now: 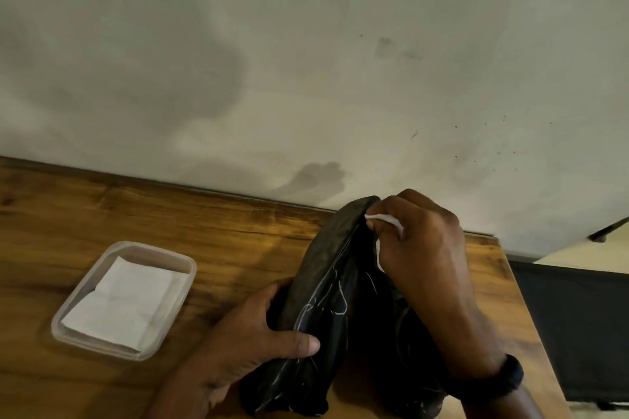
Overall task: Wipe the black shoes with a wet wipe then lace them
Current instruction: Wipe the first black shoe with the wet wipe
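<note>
A black shoe [326, 286] with thin white stitching is tipped on its side on the wooden table [204, 235], toe pointing away toward the wall. My left hand [258, 333] grips its near side, thumb across the upper. My right hand [422, 241] pinches a white wet wipe [384, 219] against the toe end of the shoe. A second dark shoe [408, 350] lies under my right forearm, mostly hidden.
A clear plastic tray [85, 340] holding folded white wipes [126, 299] sits on the table at the left. A stained pale wall [306, 61] runs behind the table. The table's right edge drops to a dark surface [578, 316]. A black band [500, 381] circles my right wrist.
</note>
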